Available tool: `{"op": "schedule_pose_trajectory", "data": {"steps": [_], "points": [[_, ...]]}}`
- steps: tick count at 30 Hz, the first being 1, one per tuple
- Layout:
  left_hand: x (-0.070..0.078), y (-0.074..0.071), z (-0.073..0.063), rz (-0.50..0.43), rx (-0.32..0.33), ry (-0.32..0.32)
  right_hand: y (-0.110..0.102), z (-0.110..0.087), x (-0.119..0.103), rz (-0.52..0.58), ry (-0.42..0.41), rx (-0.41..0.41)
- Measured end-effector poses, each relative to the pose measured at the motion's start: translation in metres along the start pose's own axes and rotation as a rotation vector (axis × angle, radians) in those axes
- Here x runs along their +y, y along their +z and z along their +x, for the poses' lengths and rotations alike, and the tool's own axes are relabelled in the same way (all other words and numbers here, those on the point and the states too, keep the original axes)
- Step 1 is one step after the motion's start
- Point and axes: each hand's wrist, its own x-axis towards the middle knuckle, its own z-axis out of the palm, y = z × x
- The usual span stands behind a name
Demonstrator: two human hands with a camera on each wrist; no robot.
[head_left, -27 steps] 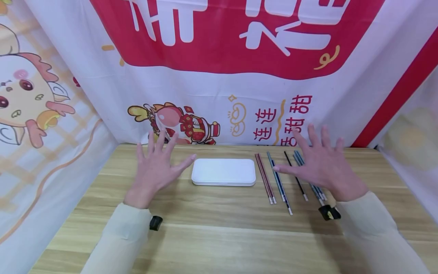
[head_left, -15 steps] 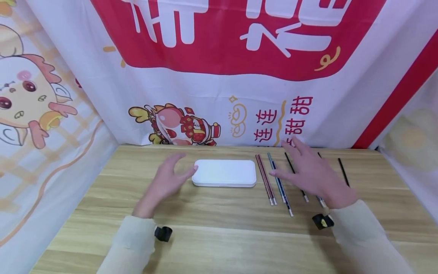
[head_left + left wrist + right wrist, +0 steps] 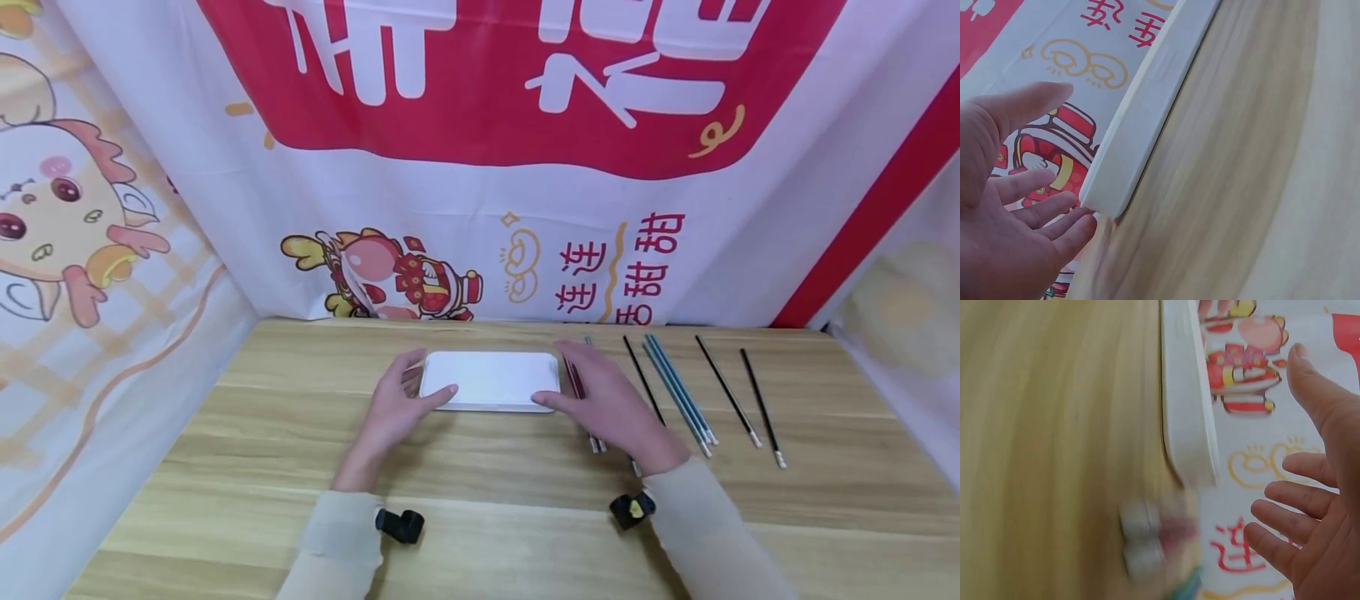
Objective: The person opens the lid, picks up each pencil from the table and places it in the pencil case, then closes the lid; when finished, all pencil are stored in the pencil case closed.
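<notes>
A white flat case with rounded corners lies on the wooden table, its long side facing me. My left hand is at its left end, thumb tip over the front edge of the lid. In the left wrist view the fingertips come right up to the case's end corner, with the thumb held apart. My right hand is at the right end, thumb overlapping the front right corner. The right wrist view shows its fingers spread and relaxed beside the case.
Dark red pencils lie just right of the case, partly hidden under my right hand. Farther right are blue pencils and black pencils. A printed cloth hangs behind the table's back edge.
Both hands have come down and inward from being spread above the table to the two ends of the case. The pencils on the right are now uncovered.
</notes>
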Motion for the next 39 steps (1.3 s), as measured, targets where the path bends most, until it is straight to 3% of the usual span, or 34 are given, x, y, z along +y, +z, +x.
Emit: {"op": "schedule_pose_trajectory", "data": {"steps": [3,8,12,19,26,39], "points": [[-0.002,0.004,0.002,-0.049,0.020,-0.028,0.014,0.005,-0.010,0.056,0.008,0.011],[-0.008,0.007,0.007,-0.129,0.044,-0.069,0.030,0.011,-0.021,0.035,0.004,-0.001],[-0.011,0.008,0.010,-0.137,0.017,-0.058,0.039,0.015,-0.024,0.037,-0.037,0.003],[-0.017,0.007,0.018,-0.024,-0.072,0.035,0.047,0.022,-0.029,0.047,-0.067,-0.003],[-0.017,0.002,0.027,0.142,-0.120,0.045,0.051,0.024,-0.031,0.018,-0.039,-0.031],[-0.022,-0.012,0.036,0.103,-0.180,0.007,0.053,0.021,-0.033,-0.098,-0.058,-0.046]]}}
